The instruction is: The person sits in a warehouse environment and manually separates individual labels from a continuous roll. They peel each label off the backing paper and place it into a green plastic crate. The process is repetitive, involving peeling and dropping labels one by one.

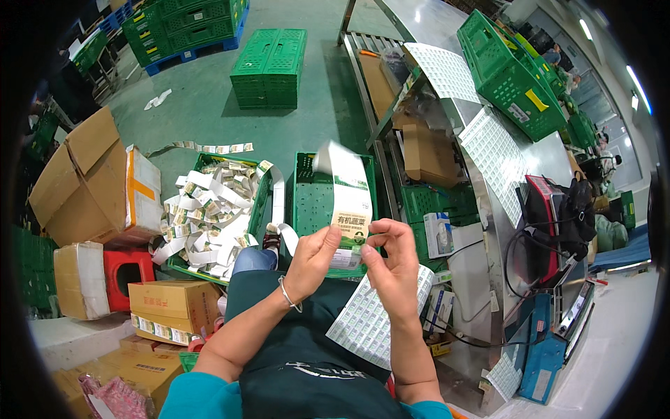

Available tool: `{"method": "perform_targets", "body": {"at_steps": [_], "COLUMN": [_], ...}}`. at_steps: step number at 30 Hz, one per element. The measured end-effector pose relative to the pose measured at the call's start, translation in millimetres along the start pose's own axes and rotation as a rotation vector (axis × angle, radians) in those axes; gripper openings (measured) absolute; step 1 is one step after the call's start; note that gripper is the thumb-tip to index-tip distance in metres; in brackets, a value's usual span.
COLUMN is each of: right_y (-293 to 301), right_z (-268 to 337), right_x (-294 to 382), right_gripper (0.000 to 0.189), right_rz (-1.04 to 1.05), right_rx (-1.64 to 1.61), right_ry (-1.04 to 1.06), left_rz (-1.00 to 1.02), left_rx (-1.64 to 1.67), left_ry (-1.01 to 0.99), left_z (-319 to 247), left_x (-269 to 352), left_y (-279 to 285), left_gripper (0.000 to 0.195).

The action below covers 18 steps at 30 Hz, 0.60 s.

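Observation:
My left hand (312, 258) pinches a strip of printed paper labels (348, 195) between thumb and fingers. The strip rises from my hands and curls over at its top, where it is blurred. My right hand (390, 262) meets the strip's lower right edge with bent fingers and thumb; whether they grip it is unclear. A sheet of small stickers (361, 319) lies on my lap over a dark apron (293, 335). Behind the strip stands a green plastic crate (314, 209). To its left, another green crate (260, 209) is heaped with loose label strips (209, 209).
A steel table (544, 152) on my right bears sticker sheets (494, 157), a tilted green crate (510, 78) and a black bag (570, 214). Cardboard boxes (84, 183) and a red stool (125, 269) stand left. Ahead are stacked folded crates (268, 70).

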State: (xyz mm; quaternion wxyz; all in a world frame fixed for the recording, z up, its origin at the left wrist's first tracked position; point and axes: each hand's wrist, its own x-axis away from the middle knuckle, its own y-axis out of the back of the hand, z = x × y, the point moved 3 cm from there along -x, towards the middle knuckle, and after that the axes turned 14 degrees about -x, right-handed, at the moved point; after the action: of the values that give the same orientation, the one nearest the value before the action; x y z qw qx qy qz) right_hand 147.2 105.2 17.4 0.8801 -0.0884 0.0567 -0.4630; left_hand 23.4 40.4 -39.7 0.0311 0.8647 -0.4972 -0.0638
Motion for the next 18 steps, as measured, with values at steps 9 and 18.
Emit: {"method": "perform_targets", "body": {"at_steps": [9, 18], "right_y": [-15, 18], "right_z": [-14, -16], "right_x": [9, -5], "right_gripper": [0.028, 0.013], "right_rz": [-0.082, -0.184], "right_rx": [0.405, -0.226], "right_ry": [0.250, -0.107], "left_rz": [-0.013, 0.190], "left_rx": [-0.264, -0.277], "left_ry": [-0.075, -0.138], "left_z": [-21, -28], "left_x": [10, 7], "left_y": [-6, -4], "left_gripper": [0.033, 0.029]}}
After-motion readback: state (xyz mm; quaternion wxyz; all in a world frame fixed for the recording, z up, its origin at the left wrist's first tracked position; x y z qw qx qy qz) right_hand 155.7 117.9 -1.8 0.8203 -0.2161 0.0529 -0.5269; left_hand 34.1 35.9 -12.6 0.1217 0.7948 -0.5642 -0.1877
